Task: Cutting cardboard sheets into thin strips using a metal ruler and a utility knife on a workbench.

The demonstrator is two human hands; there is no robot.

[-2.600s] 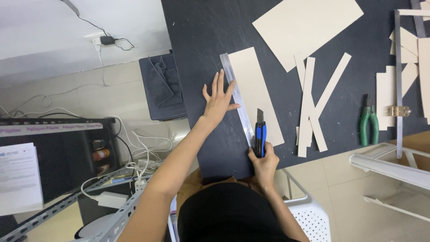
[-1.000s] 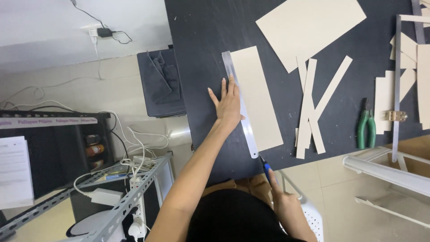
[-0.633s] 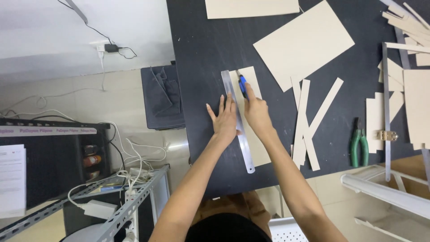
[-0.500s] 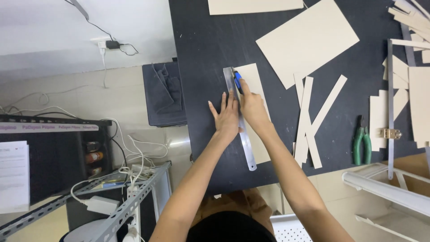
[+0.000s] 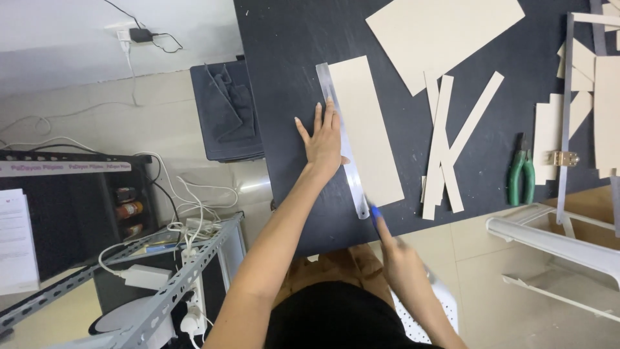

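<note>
My left hand (image 5: 323, 139) lies flat with fingers spread on a long metal ruler (image 5: 340, 132), pressing it along the left edge of a beige cardboard rectangle (image 5: 367, 126) on a dark table (image 5: 287, 58). My right hand (image 5: 399, 258), blurred, sits just past the table's near edge below the ruler's end. It is closed around a blue utility knife (image 5: 376, 217), whose tip is near the ruler's lower end.
Several beige cardboard strips (image 5: 445, 139) and a large sheet (image 5: 445, 35) lie to the right. Green-handled pliers (image 5: 520, 174) rest further right, beside more card pieces. A dark bag (image 5: 226, 110) sits left of the table. Cables and a metal rack (image 5: 161, 284) fill the lower left.
My right hand has drawn the knife down along the ruler, from the top of the card to off the table's near edge. My left hand stays on the ruler.
</note>
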